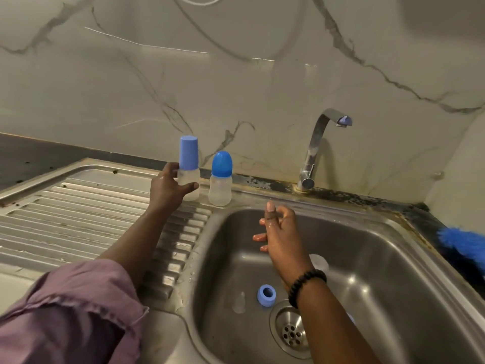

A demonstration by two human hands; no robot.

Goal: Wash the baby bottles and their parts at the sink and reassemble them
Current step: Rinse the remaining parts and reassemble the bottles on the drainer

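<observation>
Head view: the left hand (168, 186) grips a capped baby bottle (188, 169), thumb and fingers curled round its clear body, the flat-topped blue cap above the fingers; whether its base touches the ribbed draining board (78, 219) I cannot tell. Just beyond the fingertips, toward the tap, a 2nd assembled bottle (221, 179) with a rounded blue cap stands upright at the board's edge. The right hand (278, 229) hovers wet over the steel sink basin (367, 258), fingers loosely spread and holding nothing. Below that wrist, a blue screw ring (266, 295) lies on the basin floor beside the drain (291, 328), with a clear teat (239, 303) just beside it. A clear part (319, 262) shows behind the wrist. The chrome tap (319, 151) rises behind the basin. Blue bristles (464, 241) lie at the right rim.
</observation>
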